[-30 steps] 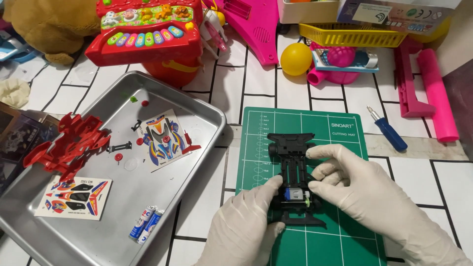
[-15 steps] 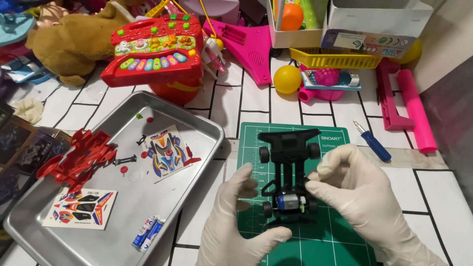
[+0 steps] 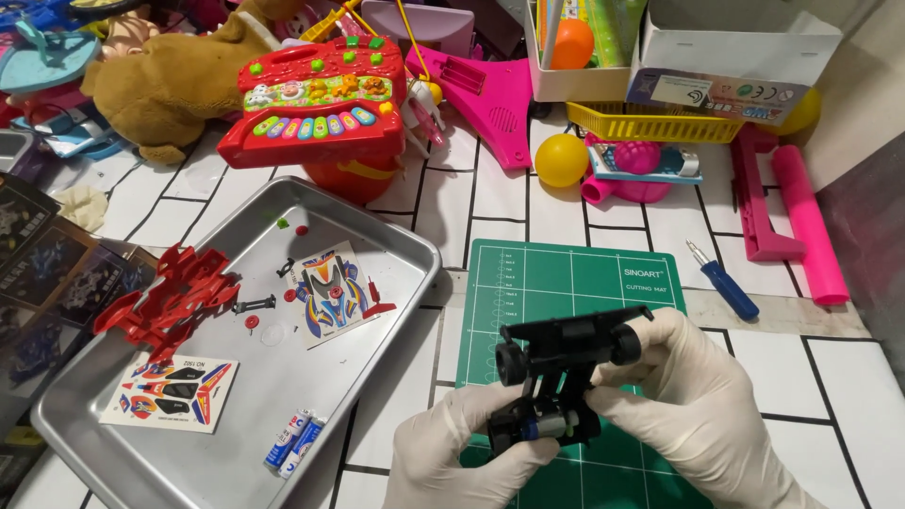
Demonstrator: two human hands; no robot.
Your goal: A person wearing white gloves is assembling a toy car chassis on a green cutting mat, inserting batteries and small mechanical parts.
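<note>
Lower centre of the frame: both gloved hands lift a black toy-car chassis (image 3: 556,382) clear of the green cutting mat (image 3: 566,283), tilted so one end points up.
Left hand (image 3: 462,462): clasped around the lower end of the chassis, fingers curled under it beside the small silver motor (image 3: 556,424).
Right hand (image 3: 693,405): gripping the upper right side, fingertips pressed by the wheel (image 3: 624,344) at that end.
Chassis position: held in the air above the near half of the mat, touching nothing but the gloves.
Risk of a drop: smooth gloves on a small plastic part could slip; the chassis would likely land on the mat or the tiled table (image 3: 830,377).
Risk to the motor: it sits exposed at the low end, so a firm squeeze or a tilt could, I judge, work it loose; whether it is clipped in cannot be told.
Risk of lost parts: tiny red and black pieces (image 3: 253,306) lie loose in the metal tray (image 3: 396,245) at left centre; a knock from the left forearm could scatter them.
Batteries (image 3: 290,441): two lie near the tray's lower edge and could roll if the tray is jolted.
Screwdriver (image 3: 724,281): blue-handled, right of the mat, well apart from both hands; a sweeping right elbow might send it off toward the pink toys.
</note>
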